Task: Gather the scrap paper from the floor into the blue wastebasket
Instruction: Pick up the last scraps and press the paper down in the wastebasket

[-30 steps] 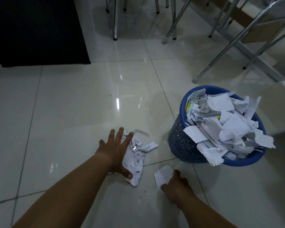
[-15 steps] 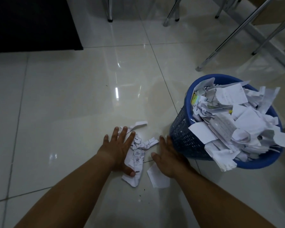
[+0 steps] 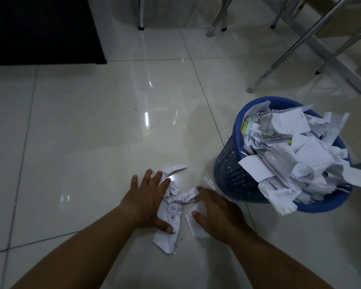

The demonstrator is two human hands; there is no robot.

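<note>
Lying between the two hands on the tiled floor, the last scrap paper forms a loose crumpled heap whose long axis runs from a curled strip at its far end back toward the person. The left hand rests flat along the heap's left side, fingers spread wide and thumb pressing the near end of a printed sheet; its grip is open and holds nothing. The right hand lies flat on the other side, also open, with its thumb and palm over a separate plain white slip that sits just beside the main heap. Both hands touch paper, so neither is clearly nearer; the heap sits squarely in the gap between them, and my judgement is that the coming move turns on drawing the palms together across that gap to bunch everything into one handful.

A small torn bit lies apart, close to the foot of the blue wastebasket. That basket stands just right of the right hand, already heaped above its rim with white sheets, several hanging over its near edge.

The scraps look thin, white, creased and partly printed, light enough to slip free.
</note>
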